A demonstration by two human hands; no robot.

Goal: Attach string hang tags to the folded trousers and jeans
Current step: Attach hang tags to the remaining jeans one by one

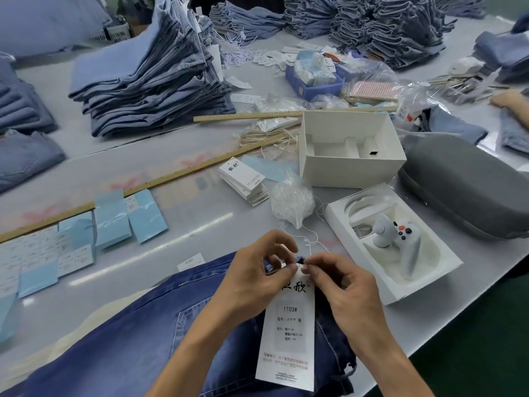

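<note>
A pair of dark blue jeans (pixel 137 336) lay spread on the near edge of the grey table (pixel 200 230), and a long white hang tag (pixel 289 336) rested on them, printed side up, its top end under the person's fingertips. The left hand (pixel 257 276) pinched the top of the tag between thumb and forefinger, with the other fingers curled above it. The right hand (pixel 346 290) met it there, its thumb and forefinger pressed together on the tag's top edge; whether they also held the thin white string (pixel 310 239) could not be told. That string trailed away from the fingertips toward a clear bag of strings (pixel 292 202) just beyond. To the left of the bag sat a stack of spare tags (pixel 243 179). On the right stood a white tray holding a game controller (pixel 398 233), and farther off, an open white box (pixel 349 150). Piles of folded jeans (pixel 154 81) filled the far left.
</note>
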